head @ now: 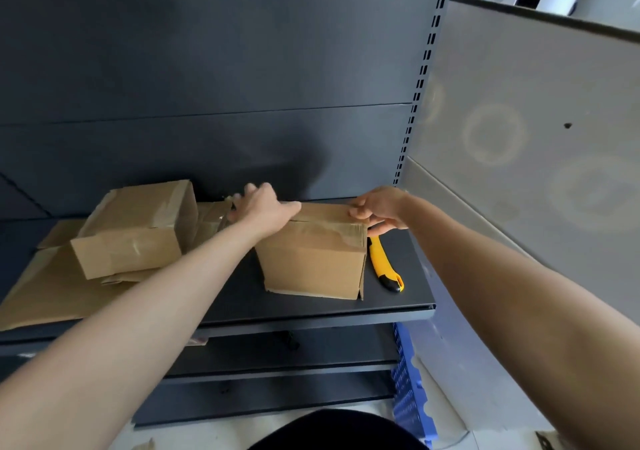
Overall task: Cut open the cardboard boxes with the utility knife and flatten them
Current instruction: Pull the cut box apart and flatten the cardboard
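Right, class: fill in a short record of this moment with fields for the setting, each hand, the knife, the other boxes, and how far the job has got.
setting: dark metal shelf
left hand: resting on top of the right-hand box, at its far left corner
right hand: fingers on the same box's far right top corner
utility knife: yellow and black, lying on the shelf just right of that box, unheld
second box: still taped, sitting on flattened cardboard
progress: right-hand box's top still taped shut
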